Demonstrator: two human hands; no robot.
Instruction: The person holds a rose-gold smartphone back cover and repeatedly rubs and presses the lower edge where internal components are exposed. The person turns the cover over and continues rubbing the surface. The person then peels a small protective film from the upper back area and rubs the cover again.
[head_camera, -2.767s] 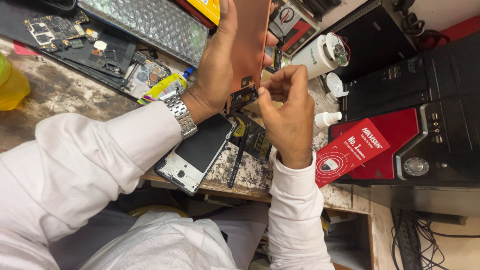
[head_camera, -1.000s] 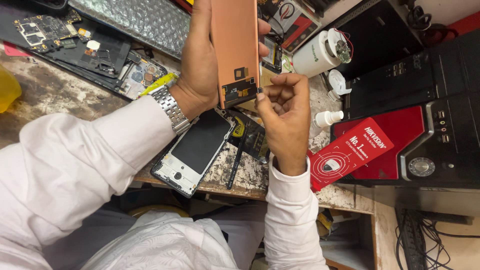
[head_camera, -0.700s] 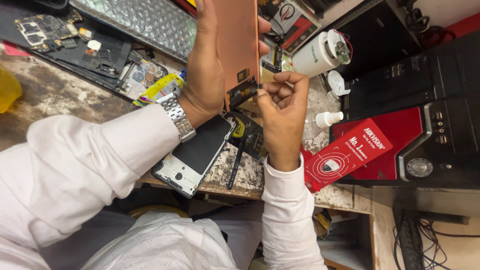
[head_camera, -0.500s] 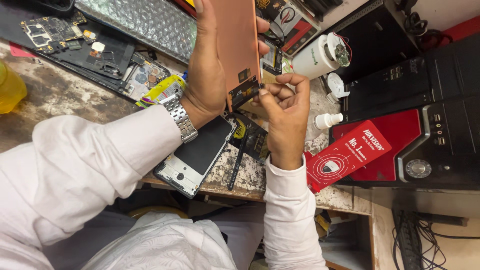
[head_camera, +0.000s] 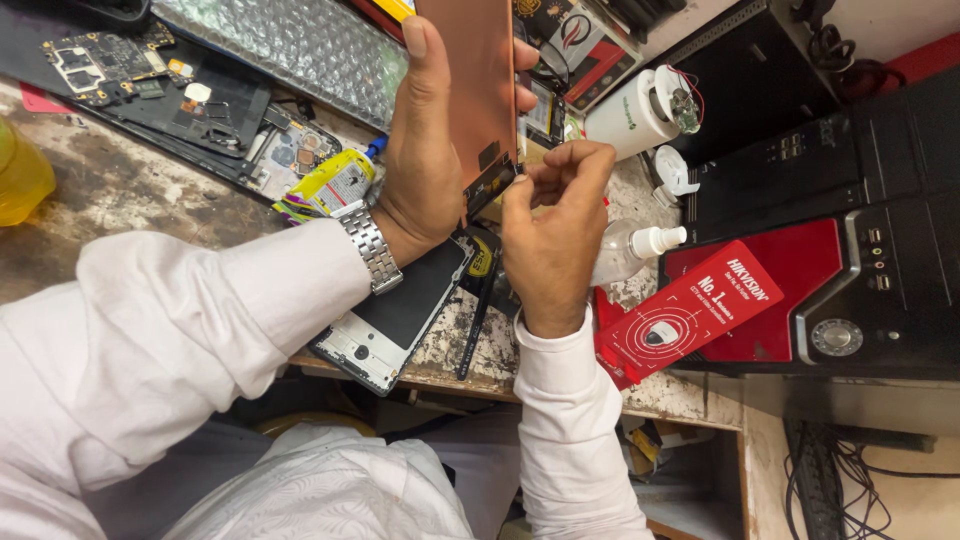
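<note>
Two hands meet over a crowded bench (head_camera: 120, 200). At far left sits a yellow container (head_camera: 20, 175), and at 1 o'clock from it a circuit board (head_camera: 105, 62) lies on a dark mat. Further right is bubble wrap (head_camera: 300, 45), with a yellow tube (head_camera: 335, 183) at its 6 o'clock.

The left hand (head_camera: 425, 165) is clamped around a copper-coloured panel (head_camera: 480, 80), held upright, thumb along its left edge. At 6 o'clock from this hand, an open phone frame (head_camera: 395, 315) lies flat on the bench and hangs a little over its edge.

The right hand (head_camera: 555, 235) pinches at the dark flex (head_camera: 490, 185) on the lower corner of the panel, fingers together; whether they hold some small piece, I cannot tell. I judge the step is fine work on this connector. The next move needs a steady panel and a very light pinch, since the flex looks thin.

At 3 o'clock from the right hand stand a small dropper bottle (head_camera: 635, 250), a white cylinder (head_camera: 635, 110), a red box (head_camera: 690, 310) and black computer cases (head_camera: 850, 170). The clutter leaves little room to put the panel down.
</note>
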